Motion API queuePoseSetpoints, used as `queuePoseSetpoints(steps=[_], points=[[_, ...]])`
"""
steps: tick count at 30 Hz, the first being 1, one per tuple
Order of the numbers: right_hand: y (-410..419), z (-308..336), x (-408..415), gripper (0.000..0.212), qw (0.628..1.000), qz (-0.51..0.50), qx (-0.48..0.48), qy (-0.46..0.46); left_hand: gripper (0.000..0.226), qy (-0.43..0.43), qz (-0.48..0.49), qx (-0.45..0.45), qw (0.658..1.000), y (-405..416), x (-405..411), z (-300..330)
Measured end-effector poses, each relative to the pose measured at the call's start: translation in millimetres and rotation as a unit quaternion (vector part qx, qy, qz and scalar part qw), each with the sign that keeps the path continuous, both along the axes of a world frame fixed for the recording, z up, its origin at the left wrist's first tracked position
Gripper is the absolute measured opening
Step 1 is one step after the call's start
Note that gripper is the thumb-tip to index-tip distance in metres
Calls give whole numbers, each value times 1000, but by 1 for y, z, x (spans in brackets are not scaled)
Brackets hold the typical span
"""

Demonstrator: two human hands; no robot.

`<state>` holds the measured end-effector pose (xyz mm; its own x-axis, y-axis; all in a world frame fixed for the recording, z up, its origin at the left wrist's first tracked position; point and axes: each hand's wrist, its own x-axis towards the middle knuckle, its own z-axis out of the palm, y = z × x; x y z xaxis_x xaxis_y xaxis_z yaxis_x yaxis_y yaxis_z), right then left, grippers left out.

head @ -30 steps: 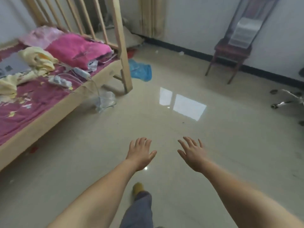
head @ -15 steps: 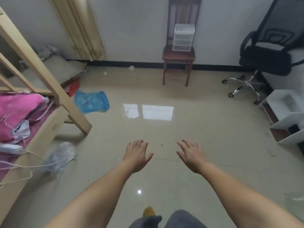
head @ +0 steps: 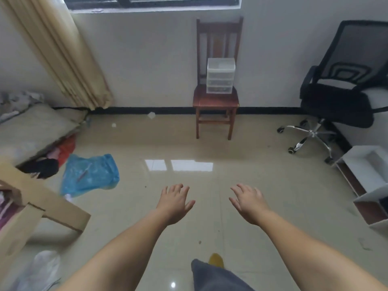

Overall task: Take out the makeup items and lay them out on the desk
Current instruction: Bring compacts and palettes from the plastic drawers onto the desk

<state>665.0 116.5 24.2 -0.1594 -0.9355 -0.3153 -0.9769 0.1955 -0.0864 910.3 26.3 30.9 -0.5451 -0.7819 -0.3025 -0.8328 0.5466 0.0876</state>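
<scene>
The brown wooden chair (head: 216, 101) with its clear plastic drawer box (head: 220, 75) has drawn nearer; before it, the left hand (head: 174, 203) and right hand (head: 248, 203) hover empty, fingers spread.

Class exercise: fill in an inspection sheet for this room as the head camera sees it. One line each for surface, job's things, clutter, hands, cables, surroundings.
Surface: glossy tiled floor with window glare; no desk top plainly in view.
Job's things: clear drawer unit on the wooden chair by the wall; contents too blurred to tell.
Clutter: blue plastic bag and red bag on the floor at left.
Hands: left hand and right hand both open, holding nothing, out over the floor.
Cables: nothing seen.
Surroundings: black office chair right, white shelf far right, curtain left.
</scene>
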Motion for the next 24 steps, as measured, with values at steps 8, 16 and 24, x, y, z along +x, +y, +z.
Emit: queuePoseSetpoints(steps=[8,16,24], points=[[-161,12,-89,47,1000,-6,-4,-8,55,18,-29,-5,999,-161,-101,11],[-344,-5,-178,48,999,-37,8,-14,54,19,-58,-18,998,-357,-185,-4],[-507,0,-247,48,997,-71,6,-31,55,-10,-82,-16,996,-546,-261,6]])
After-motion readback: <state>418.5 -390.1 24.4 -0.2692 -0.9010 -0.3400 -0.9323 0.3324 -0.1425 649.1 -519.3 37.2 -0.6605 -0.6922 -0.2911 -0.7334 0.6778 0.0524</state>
